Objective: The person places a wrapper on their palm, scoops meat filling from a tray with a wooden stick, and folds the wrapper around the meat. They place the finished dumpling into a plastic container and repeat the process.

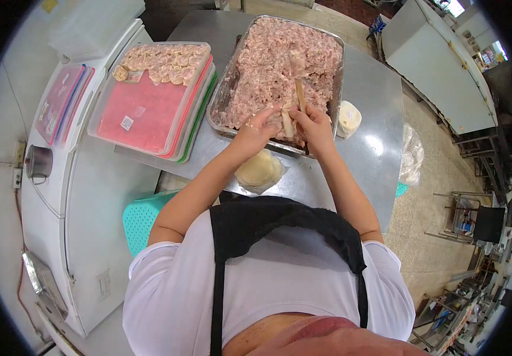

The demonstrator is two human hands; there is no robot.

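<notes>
Over the near edge of a metal tray [214, 118] heaped with pinkish ground meat [273, 53], both my hands are close together. My left hand [260, 126] has its fingers curled on a pale dough wrapper [288, 121], which looks folded. Between the fingers of my right hand [315, 126] is a flat wooden stick [300, 94] that points away toward the meat; those fingers also lie against the wrapper. What is inside the wrapper is hidden. Just below the tray sits a stack of round dough wrappers [260, 170] on plastic.
More pale wrappers [349, 117] lie right of the tray. On the left, stacked plastic containers [143, 115] hold rows of filled dumplings [167, 62] on top. A white freezer [101, 225] with a metal pot [39, 161] stands further left. A turquoise basket [143, 219] is below the table [374, 95].
</notes>
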